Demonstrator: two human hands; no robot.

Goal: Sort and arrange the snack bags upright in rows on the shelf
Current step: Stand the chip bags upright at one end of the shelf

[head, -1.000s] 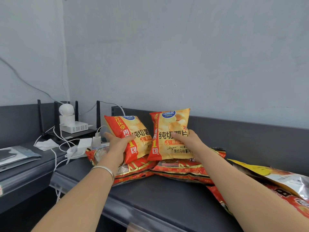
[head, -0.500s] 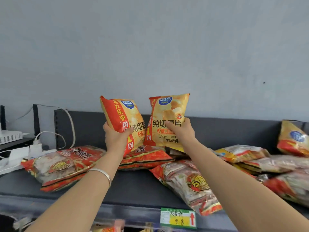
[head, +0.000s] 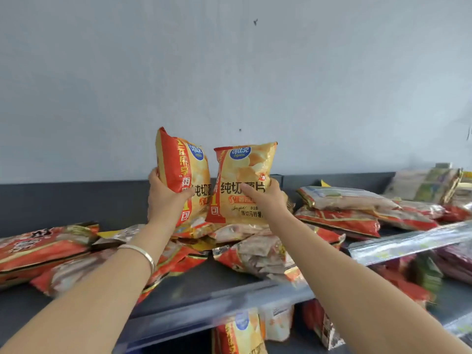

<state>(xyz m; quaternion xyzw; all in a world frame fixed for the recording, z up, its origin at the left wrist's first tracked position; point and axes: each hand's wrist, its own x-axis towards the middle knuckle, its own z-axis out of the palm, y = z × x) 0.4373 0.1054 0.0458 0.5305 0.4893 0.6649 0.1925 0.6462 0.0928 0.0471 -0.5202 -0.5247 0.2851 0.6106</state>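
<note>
The left chip bag (head: 182, 172) and right chip bag (head: 246, 169) are golden yellow, each with a red side band and a blue oval logo above the fingers (head: 251, 192). Below the fingers lie red-and-silver bags (head: 258, 259) (blurred, perhaps brown-printed) on the dark grey shelf (head: 204, 284). The bracelet (head: 143, 251) is silver and the wall (head: 229, 72) is pale grey-blue.

A pale grey-blue wall (head: 229, 72) fills the upper half of the frame, plain but for a small dark mark (head: 255, 21) near the top centre and a smaller speck (head: 240, 129) below it. A dark grey panel (head: 63, 198) runs along its foot. At the far right lean pale, greenish printed packs (head: 424, 185) (too blurred to read). A silver bangle (head: 143, 251) circles a wrist at lower left. Purple packets (head: 454, 261) smear at the right edge.
</note>
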